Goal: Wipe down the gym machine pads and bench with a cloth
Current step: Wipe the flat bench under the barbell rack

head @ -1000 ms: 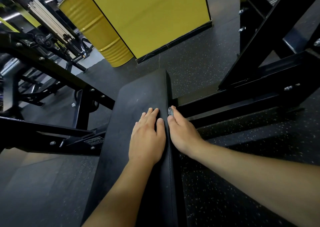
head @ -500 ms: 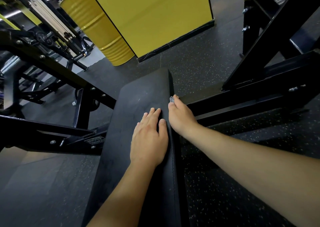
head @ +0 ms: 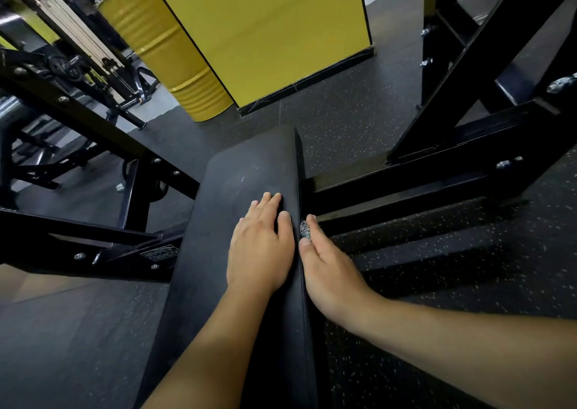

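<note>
The right hand [head: 327, 268] slid back along the bench [head: 237, 174] edge, pressing a cloth [head: 305, 229]; left hand [head: 260, 246] flat.

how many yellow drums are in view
1. The yellow drum stands on the floor, upper left, beside the yellow panel, beyond the bench. Others may be hidden behind the panel.

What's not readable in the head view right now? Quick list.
- Cloth: only a small patterned bit shows; the right hand covers the rest against the bench pad's side.
- Right grip: fingers lie behind the pad edge, so curl unclear.
- Pad's near end: cut off by the bottom edge.
- Frame label: too small to read.
- Left hand lies flat; pad beneath hidden.
</note>
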Available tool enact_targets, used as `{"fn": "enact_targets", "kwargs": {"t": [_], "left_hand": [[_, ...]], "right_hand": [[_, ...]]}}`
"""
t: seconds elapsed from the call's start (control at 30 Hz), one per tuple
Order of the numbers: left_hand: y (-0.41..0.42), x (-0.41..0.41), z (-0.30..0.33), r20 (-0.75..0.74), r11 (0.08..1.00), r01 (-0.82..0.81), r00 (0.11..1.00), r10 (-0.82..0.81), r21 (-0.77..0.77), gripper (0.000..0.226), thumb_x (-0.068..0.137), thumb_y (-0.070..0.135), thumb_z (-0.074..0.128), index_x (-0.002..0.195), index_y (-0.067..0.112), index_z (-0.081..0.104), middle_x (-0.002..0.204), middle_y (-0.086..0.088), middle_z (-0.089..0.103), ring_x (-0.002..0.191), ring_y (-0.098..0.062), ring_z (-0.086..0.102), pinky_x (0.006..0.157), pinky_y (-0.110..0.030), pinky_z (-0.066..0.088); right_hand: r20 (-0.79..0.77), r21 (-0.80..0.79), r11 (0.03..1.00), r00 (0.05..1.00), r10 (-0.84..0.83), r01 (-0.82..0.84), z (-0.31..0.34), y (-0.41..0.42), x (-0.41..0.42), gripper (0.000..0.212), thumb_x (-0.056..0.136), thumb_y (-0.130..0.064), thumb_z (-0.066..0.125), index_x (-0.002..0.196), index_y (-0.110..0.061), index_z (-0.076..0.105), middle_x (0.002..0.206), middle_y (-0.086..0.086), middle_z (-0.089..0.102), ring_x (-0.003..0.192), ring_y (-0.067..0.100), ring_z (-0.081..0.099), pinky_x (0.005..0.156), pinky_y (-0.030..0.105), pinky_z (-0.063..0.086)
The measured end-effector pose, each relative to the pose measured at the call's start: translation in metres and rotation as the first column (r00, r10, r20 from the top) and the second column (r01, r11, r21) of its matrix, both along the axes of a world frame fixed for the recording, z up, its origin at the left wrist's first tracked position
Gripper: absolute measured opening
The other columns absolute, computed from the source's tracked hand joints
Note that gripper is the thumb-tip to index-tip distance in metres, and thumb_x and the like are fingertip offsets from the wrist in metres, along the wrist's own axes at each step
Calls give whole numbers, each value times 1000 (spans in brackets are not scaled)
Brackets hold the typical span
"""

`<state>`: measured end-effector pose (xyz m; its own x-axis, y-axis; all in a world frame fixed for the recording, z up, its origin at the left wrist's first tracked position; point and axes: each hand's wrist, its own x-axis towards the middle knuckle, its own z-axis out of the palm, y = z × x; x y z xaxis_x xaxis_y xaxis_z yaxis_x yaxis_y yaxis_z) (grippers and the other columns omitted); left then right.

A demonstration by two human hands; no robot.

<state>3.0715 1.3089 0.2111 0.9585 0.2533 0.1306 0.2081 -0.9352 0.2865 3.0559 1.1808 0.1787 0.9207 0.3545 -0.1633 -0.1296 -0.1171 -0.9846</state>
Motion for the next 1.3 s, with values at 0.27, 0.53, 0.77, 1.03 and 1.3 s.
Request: {"fn": "enact_targets", "kwargs": {"t": [0.27, 0.53, 0.77, 1.03, 1.3], "left_hand": [[2, 1, -1, 0, 1000, 7, 1000, -7, -11, 49, 107, 40, 33, 156, 35, 39, 165, 15, 29, 155, -4, 16, 126, -40, 20], [4, 0, -1, 11, 999, 32, 999, -32, -10, 48, 109, 34, 32, 156, 33, 39, 165, 14, 29, 155, -6, 17, 127, -40, 20], [5, 2, 0, 5, 999, 29, 1000, -29, -19, 48, 109, 35, 32, 156, 34, 38, 166, 15, 28, 155, -4, 16, 127, -39, 19], [6, 4, 0, -9, 997, 42, 999, -43, -67, 48, 108, 37, 35, 156, 36, 40, 165, 18, 28, 154, -1, 15, 127, -39, 20], [28, 4, 15, -160, 989, 124, 978, -136, -82, 50, 108, 43, 38, 157, 42, 31, 166, 23, 20, 153, 4, 9, 123, -26, 14]], "right_hand": [[-7, -66, 994, 996, -89, 89, 4, 18, 43, 53, 110, -32, 28, 162, -24, 21, 169, -4, 20, 154, 16, 22, 120, 26, 16], [-15, -71, 992, 994, -110, 109, 12, 26, 95, 53, 109, -32, 29, 161, -23, 27, 165, 2, 32, 150, 23, 31, 119, 32, 23], [30, -81, 995, 997, -64, 66, 2, 16, 49, 54, 110, -34, 29, 162, -26, 21, 168, -5, 24, 152, 14, 26, 119, 24, 19], [32, 11, 998, 998, -55, 54, -5, 3, 5, 53, 111, -30, 32, 162, -26, 21, 168, -12, 17, 152, 0, 16, 107, 4, 7], [-1, 20, 995, 995, -98, 98, -4, 20, 48, 53, 110, -35, 32, 162, -28, 23, 167, -8, 24, 152, 11, 24, 119, 23, 16]]}}
